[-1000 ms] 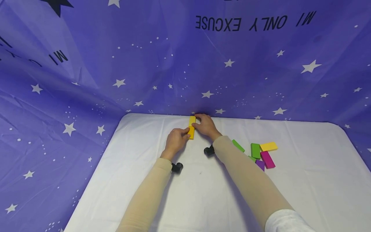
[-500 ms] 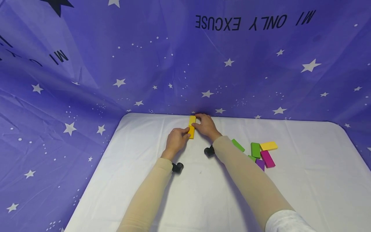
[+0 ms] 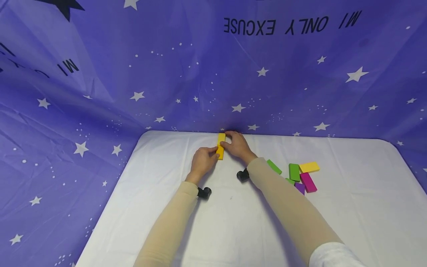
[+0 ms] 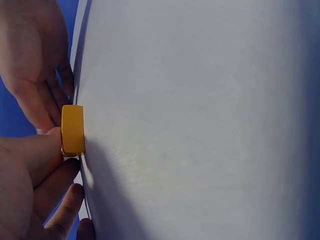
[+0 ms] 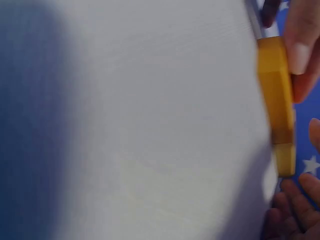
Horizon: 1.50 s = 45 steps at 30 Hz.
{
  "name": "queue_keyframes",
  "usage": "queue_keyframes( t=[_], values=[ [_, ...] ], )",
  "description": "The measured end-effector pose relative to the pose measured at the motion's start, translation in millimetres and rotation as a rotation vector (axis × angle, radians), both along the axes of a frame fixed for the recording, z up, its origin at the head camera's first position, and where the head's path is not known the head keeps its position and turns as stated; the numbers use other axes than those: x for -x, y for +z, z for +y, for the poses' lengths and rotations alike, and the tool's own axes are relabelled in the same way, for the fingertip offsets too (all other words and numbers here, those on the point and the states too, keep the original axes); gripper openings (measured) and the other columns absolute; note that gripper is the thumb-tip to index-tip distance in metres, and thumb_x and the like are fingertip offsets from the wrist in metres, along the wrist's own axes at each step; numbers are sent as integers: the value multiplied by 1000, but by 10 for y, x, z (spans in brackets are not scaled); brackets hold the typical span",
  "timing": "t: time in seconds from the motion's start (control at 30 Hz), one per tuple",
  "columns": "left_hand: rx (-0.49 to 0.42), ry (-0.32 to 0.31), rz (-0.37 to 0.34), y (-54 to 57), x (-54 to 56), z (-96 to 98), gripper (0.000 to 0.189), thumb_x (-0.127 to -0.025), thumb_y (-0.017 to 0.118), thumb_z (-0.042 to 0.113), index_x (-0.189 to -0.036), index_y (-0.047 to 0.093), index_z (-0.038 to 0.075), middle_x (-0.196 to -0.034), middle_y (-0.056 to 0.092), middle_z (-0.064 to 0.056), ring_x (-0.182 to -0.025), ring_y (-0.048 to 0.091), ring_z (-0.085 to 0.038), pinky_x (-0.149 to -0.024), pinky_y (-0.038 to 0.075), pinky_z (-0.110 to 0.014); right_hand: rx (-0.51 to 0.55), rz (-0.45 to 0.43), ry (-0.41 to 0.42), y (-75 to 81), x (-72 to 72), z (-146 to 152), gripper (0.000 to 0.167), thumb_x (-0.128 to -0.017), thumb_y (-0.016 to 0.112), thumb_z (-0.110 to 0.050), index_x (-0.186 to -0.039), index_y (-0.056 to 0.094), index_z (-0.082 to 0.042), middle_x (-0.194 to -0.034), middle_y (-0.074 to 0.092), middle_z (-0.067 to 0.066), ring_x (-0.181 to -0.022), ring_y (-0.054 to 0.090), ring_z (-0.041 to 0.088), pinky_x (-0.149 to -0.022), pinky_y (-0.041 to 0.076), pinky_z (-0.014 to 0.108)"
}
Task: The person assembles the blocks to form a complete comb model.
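Two yellow blocks lie end to end at the far edge of the table. My left hand (image 3: 202,161) holds the nearer yellow block (image 3: 219,152) from its left, thumb and index finger at its upper side. In the right wrist view the left thumb (image 5: 300,55) lies on that block. My right hand (image 3: 237,144) is spread over the right side of the farther yellow block (image 3: 221,138). Its thumb reaches over the joint between the blocks, and its index finger is by the far end. In the right wrist view its fingers (image 5: 300,202) look loose and its thumb stands off the block.
On the right side of the white-covered table (image 3: 367,207) lie a green block (image 3: 294,172), a yellow block (image 3: 309,167), a magenta block (image 3: 308,182) and a purple block (image 3: 300,188). More green shows beside the right sleeve. A purple star-print cloth (image 3: 283,92) hangs behind.
Both hands and the two yellow blocks stay almost in place. The right forearm has shifted slightly to the right.
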<state>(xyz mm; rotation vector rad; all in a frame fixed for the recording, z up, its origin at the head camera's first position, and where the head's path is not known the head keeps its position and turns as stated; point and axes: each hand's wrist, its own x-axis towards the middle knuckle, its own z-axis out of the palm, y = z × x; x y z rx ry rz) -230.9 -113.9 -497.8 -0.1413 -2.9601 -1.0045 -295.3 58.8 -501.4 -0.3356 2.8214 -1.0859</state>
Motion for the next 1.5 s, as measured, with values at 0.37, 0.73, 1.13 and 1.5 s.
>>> queue_keyframes(
  t=[0.37, 0.73, 1.13, 1.5],
  values=[
    [-103, 2, 9, 51, 80, -50, 38, -98, 67, 25, -134, 67, 13, -123, 72, -6, -121, 62, -26, -108, 45, -42, 148, -4, -38, 396, -210, 386, 57, -97, 66, -34, -144, 52, -7, -144, 54, 14, -128, 54, 34, -105, 44, 51],
    [12, -193, -3, 105, 238, -95, 46, -100, 64, 25, -143, 58, 10, -151, 50, -7, -141, 44, -30, -119, 31, -42, 124, 30, 32, 587, -645, 851, 55, -96, 68, -29, -143, 54, -5, -143, 56, 15, -126, 54, 35, -100, 48, 52],
    [121, -350, -15, 153, 328, -97, 46, -102, 60, 24, -146, 54, 9, -160, 38, -5, -144, 38, -30, -121, 25, -43, 36, 10, 151, 498, -974, 1337, 53, -95, 70, -19, -142, 53, -1, -140, 56, 19, -127, 52, 39, -102, 47, 56],
    [190, -377, -22, 129, 326, -115, 49, -103, 58, 28, -148, 50, 9, -160, 37, -1, -145, 37, -30, -119, 28, -49, -143, -39, 287, 389, -1163, 1687, 68, -87, 77, -11, -147, 48, 0, -146, 50, 24, -134, 43, 46, -110, 34, 64]
  ],
)
